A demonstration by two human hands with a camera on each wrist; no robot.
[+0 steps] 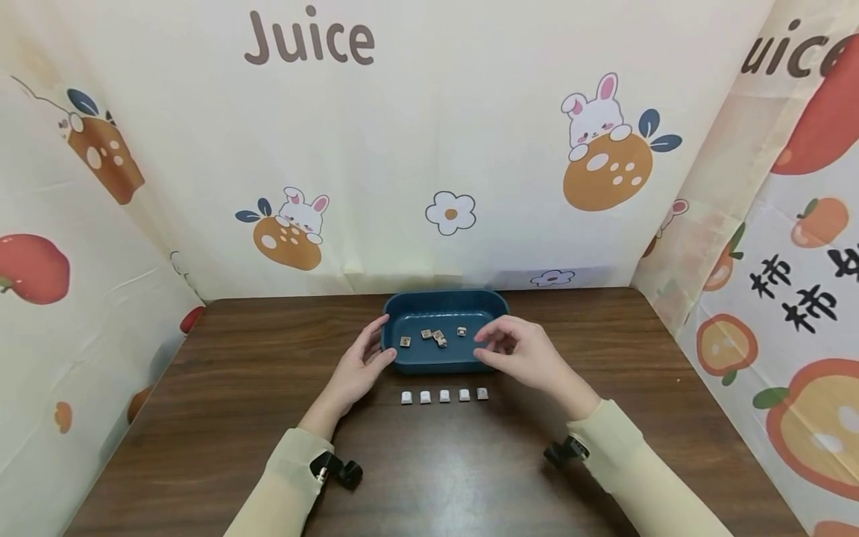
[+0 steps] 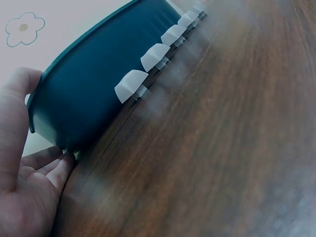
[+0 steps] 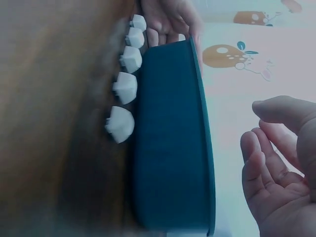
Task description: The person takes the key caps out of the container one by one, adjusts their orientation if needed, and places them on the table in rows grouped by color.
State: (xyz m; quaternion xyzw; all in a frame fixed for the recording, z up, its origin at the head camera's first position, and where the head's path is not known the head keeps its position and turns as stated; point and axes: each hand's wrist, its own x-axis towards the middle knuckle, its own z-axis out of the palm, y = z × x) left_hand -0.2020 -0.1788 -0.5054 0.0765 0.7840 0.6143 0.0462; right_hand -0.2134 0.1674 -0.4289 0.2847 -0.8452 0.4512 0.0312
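Note:
A dark blue rectangular tray [image 1: 439,368] sits near the back of the brown table, holding several small square brown-and-beige pieces [image 1: 438,336]. My left hand [image 1: 357,371] grips the tray's left end; the left wrist view shows the thumb at the rim and the fingers low against the base. Over the tray's right end hovers my right hand [image 1: 523,353], fingers loosely bent and apart, with nothing visible between them. In front of the tray stands a row of several white keycap-like pieces [image 1: 444,396], each with a narrower part beneath, as the left wrist view [image 2: 131,85] shows.
The wooden table [image 1: 429,477] ends at a printed cloth backdrop [image 1: 396,149] right behind the tray. Cloth walls also stand at the left and right. A small black camera is on each wrist.

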